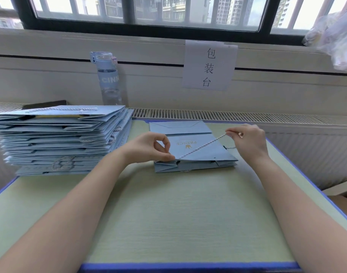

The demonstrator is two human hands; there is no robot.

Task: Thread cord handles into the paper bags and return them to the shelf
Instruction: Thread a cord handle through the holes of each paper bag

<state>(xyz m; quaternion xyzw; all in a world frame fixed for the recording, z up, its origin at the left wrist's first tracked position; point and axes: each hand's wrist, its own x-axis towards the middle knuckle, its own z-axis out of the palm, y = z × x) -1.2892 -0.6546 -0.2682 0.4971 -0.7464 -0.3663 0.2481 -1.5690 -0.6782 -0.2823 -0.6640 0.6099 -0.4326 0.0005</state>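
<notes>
A flat light-blue paper bag (pixel 206 154) with gold lettering lies on the table ahead of me. A white twisted cord (pixel 202 147) runs taut and slanted across its top face. My left hand (pixel 149 147) pinches the bag's near left top edge where the cord enters. My right hand (pixel 247 140) pinches the cord's far end, lifted above the bag's right side. A short dark-tipped cord end (pixel 230 147) pokes out at the bag's right edge.
A tall stack of folded blue bags (pixel 58 138) with cord handles fills the table's left. A blue water bottle (pixel 108 79) stands behind it. The green table with blue rim (pixel 168 223) lies near me. A paper sign (pixel 209 65) hangs on the wall.
</notes>
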